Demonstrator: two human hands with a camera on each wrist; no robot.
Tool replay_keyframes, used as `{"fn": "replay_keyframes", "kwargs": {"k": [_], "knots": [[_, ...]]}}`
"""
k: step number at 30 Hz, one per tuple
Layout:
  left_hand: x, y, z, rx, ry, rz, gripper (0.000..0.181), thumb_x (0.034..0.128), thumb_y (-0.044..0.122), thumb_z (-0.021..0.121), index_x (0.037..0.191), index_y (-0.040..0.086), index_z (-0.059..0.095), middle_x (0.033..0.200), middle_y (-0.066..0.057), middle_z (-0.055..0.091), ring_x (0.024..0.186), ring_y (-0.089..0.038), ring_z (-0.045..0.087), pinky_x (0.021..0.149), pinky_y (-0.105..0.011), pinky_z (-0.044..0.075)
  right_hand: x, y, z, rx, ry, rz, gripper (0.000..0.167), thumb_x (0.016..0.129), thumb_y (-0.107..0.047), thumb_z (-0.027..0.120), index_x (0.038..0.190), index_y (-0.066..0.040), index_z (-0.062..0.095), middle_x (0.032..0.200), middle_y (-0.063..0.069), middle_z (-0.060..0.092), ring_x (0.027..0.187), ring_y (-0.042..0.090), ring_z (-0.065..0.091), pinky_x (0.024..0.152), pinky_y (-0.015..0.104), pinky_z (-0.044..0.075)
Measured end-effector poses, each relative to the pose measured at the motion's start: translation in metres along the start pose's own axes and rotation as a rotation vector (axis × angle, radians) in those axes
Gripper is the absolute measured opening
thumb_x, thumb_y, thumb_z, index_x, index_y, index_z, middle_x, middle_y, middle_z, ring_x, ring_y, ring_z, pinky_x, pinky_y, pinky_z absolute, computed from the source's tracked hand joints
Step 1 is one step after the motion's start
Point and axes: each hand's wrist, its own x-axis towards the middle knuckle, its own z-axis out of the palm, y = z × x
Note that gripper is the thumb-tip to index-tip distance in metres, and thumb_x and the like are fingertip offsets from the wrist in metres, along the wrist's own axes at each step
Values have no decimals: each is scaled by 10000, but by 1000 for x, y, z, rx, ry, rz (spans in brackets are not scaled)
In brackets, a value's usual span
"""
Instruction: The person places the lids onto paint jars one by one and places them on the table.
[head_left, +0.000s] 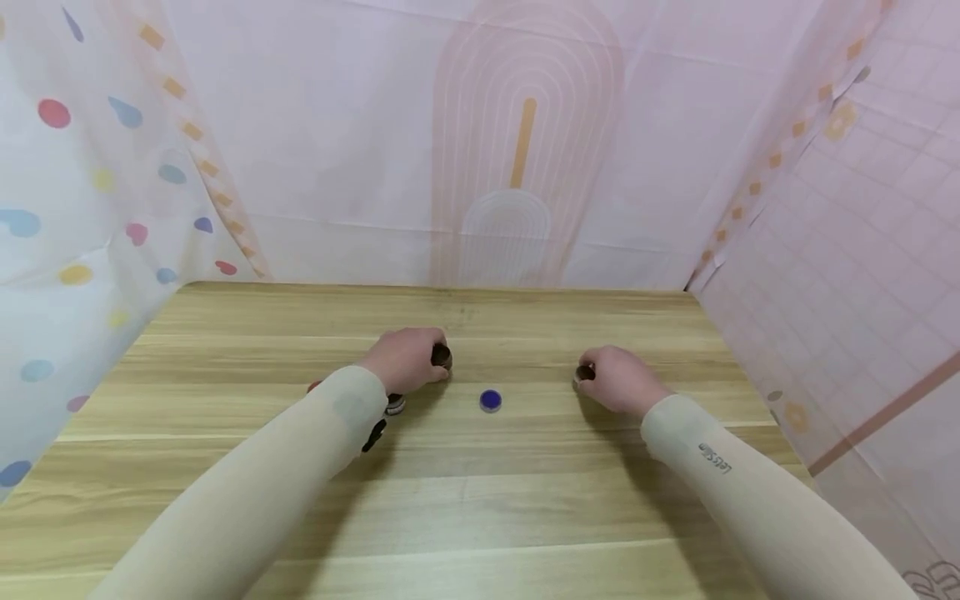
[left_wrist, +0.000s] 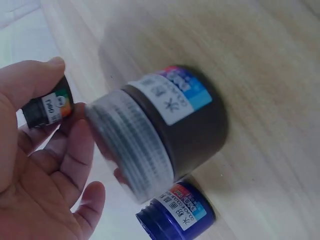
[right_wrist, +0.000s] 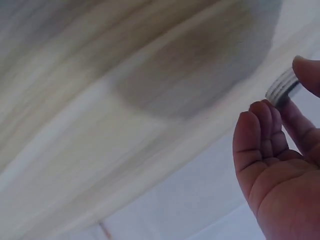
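My left hand (head_left: 405, 358) holds a small dark paint jar (left_wrist: 49, 107) with a colourful label, gripped between thumb and fingers. Closer to the left wrist camera is a dark brown gouache jar (left_wrist: 197, 125) with a clear ridged lid. Beside it is a blue gouache jar (left_wrist: 182, 210), whose bare threaded neck shows. Over to the right, my right hand (head_left: 618, 379) pinches a dark-topped lid (head_left: 584, 375); its clear ridged rim (right_wrist: 281, 87) shows between thumb and fingers. On the table between the hands is a blue round lid (head_left: 491, 401).
The wood-grain table (head_left: 480, 508) meets a hanging patterned cloth (head_left: 345, 167) at the back, with more cloth on both sides. A red thing (head_left: 313, 386) peeks out past the left sleeve, mostly hidden. Another jar (head_left: 395, 405) shows partly beneath the left wrist.
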Motion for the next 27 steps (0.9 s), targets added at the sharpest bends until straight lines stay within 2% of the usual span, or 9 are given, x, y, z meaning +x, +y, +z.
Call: {"fn": "replay_keyframes", "kwargs": {"k": [3, 6, 12, 17, 22, 27], "knots": [[-5, 3, -1, -74, 6, -9, 313, 966, 374, 764, 1181, 168, 667, 1021, -11, 695, 899, -210, 610, 830, -401, 493, 0, -11, -3, 83, 21, -9, 309, 1012, -190, 678, 1255, 0, 684, 1191, 153, 710, 1088, 283, 666, 997, 495, 537], [-8, 7, -2, -109, 18, 14, 329, 973, 348, 749, 1222, 148, 671, 1057, -20, 702, 925, -209, 621, 845, -408, 508, 0, -22, -5, 133, 41, -38, 273, 999, -173, 690, 1224, -18, 694, 1175, 131, 694, 1077, 267, 641, 991, 481, 528], [-11, 12, 5, -152, 39, 39, 346, 971, 349, 755, 1240, 146, 676, 1094, -1, 718, 962, -191, 642, 880, -405, 525, -2, -45, -8, 144, 52, -124, 250, 993, -152, 704, 1225, -59, 707, 1165, 103, 681, 1093, 263, 620, 989, 474, 526], [-14, 16, 10, -161, 55, 63, 356, 976, 352, 756, 1256, 145, 683, 1108, 10, 728, 990, -173, 662, 900, -404, 539, -3, -60, -9, 163, 48, -179, 255, 989, -136, 717, 1235, -70, 700, 1149, 71, 698, 1092, 249, 631, 999, 461, 527], [-17, 23, 13, -154, 51, 64, 362, 977, 365, 755, 1262, 152, 685, 1122, 7, 730, 1016, -174, 669, 916, -416, 541, -5, -74, -8, 211, 53, -227, 295, 982, -111, 718, 1258, -15, 673, 1141, 87, 697, 1062, 232, 645, 989, 441, 545], [-19, 28, 16, -154, 51, 79, 339, 988, 357, 744, 1248, 147, 690, 1122, 6, 734, 1036, -177, 678, 941, -430, 552, -6, -85, -9, 238, 69, -252, 265, 976, -105, 730, 1225, -34, 675, 1126, 69, 691, 1055, 230, 644, 980, 420, 546]]}}
